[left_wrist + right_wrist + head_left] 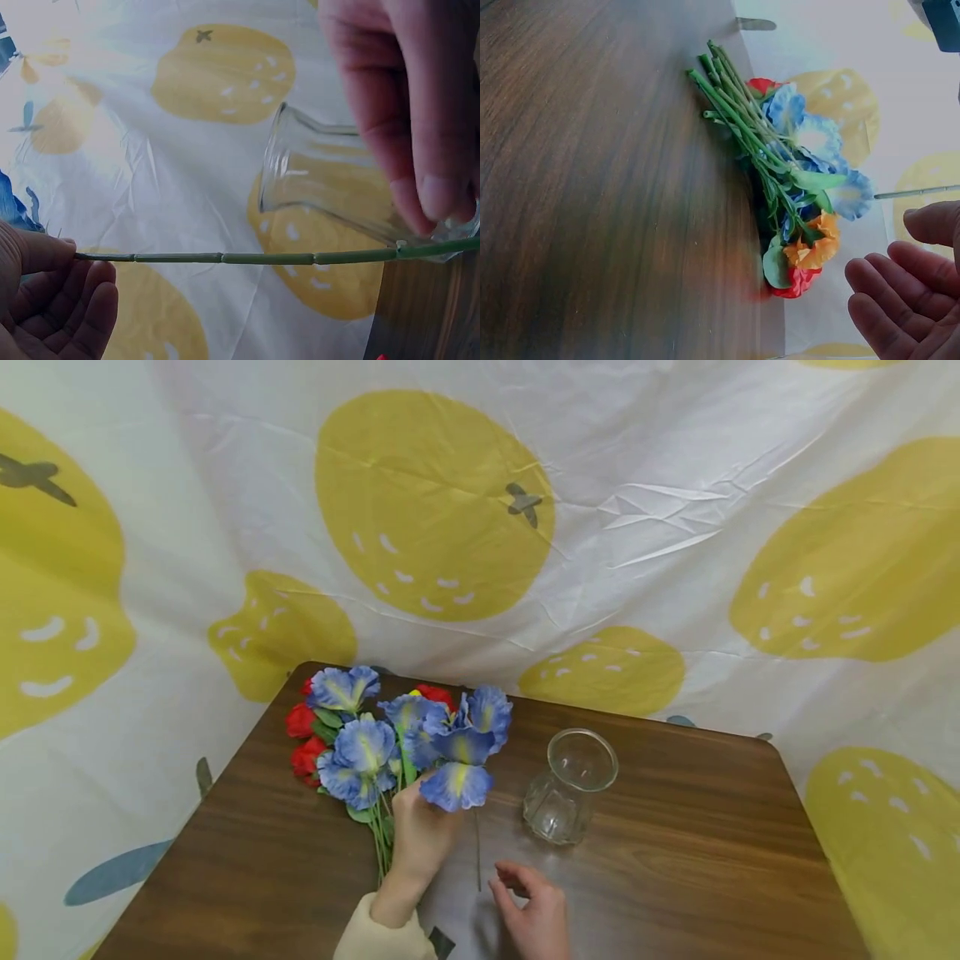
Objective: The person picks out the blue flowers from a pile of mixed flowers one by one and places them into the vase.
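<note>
- In the head view, the blossom of the blue flower (457, 787) hides the fingertips of the left hand (423, 835); in the left wrist view, this blossom is mostly cut off.
- The near edge of the table (712, 847) is outside the head view. A small dark object (442, 943) beside the sleeve (382, 935) is hard to make out.
- The left hand pinches the stem (266, 259) just below the blossom, over the table.
- The right hand (534, 910) has relaxed fingers, near the lower stem end; contact I cannot tell.
- The petals are blue with yellow streaks; the green stem is jointed, almost straight, and thicker toward its lower end.
- At the table's far left corner lies a bunch of flowers (360, 752), blue, red and orange.
- Toward the far edge, right of the blossom, an upright glass vase (558, 818) stands.
</note>
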Available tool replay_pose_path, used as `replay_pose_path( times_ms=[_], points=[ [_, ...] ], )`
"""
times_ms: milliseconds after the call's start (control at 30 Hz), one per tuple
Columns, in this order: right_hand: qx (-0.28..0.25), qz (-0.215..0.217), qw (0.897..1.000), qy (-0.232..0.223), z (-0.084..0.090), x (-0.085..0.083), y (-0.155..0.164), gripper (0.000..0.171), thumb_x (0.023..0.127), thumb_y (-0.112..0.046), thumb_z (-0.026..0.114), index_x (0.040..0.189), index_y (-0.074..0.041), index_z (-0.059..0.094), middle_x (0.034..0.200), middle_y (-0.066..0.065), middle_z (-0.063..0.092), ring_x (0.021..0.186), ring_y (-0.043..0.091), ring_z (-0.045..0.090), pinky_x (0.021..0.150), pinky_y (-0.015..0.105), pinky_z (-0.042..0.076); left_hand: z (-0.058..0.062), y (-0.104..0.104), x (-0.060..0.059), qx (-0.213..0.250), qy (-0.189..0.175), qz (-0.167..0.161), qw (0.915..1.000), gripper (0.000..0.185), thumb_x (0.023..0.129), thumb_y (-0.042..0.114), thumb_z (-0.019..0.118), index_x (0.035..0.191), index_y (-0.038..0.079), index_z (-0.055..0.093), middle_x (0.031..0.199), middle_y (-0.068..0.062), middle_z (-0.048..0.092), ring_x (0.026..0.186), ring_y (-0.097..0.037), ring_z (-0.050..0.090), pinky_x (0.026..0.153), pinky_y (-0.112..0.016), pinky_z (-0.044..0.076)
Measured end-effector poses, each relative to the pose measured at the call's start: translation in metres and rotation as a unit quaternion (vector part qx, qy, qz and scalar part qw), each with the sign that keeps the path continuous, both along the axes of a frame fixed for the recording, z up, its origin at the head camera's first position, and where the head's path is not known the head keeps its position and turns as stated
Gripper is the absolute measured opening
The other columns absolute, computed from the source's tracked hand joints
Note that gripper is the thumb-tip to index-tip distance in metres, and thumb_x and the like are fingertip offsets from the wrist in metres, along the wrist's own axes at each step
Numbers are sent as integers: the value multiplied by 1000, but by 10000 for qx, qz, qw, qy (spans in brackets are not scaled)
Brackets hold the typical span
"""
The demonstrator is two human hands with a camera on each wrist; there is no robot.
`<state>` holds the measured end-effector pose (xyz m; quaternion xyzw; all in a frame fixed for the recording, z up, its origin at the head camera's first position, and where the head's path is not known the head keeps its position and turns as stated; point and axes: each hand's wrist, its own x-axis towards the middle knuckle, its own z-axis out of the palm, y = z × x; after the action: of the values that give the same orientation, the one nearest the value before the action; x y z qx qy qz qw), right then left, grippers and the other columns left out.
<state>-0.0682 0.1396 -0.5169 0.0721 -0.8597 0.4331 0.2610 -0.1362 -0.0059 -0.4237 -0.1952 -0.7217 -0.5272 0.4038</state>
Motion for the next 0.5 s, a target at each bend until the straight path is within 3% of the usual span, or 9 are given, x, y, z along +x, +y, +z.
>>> replay_pose_path(
  times_ms=[167,367,500],
  points=[
    [89,170,9989,430,1,0,-1,19,69,3,77,85,-5,70,76,1,68,64,9,65,56,19,52,-5,6,5,1,-153,-32,9999,10,65,-7,65,72,0,63,61,-6,59,55,-7,50,49,-23,45],
    [50,324,9971,682,0,1,-1,24,67,11,72,84,-6,70,75,1,68,63,8,63,56,15,51,-8,11,8,143,22,-307,9994,15,65,-8,65,79,-2,66,66,-9,64,57,-11,57,53,-23,49],
    [-38,546,9966,622,0,2,1,27,65,15,68,85,-5,69,75,2,68,64,7,63,57,13,50,-8,13,8,-18,62,-147,9999,19,63,-11,63,79,-2,66,70,-10,66,61,-16,62,56,-24,51]
  ],
)
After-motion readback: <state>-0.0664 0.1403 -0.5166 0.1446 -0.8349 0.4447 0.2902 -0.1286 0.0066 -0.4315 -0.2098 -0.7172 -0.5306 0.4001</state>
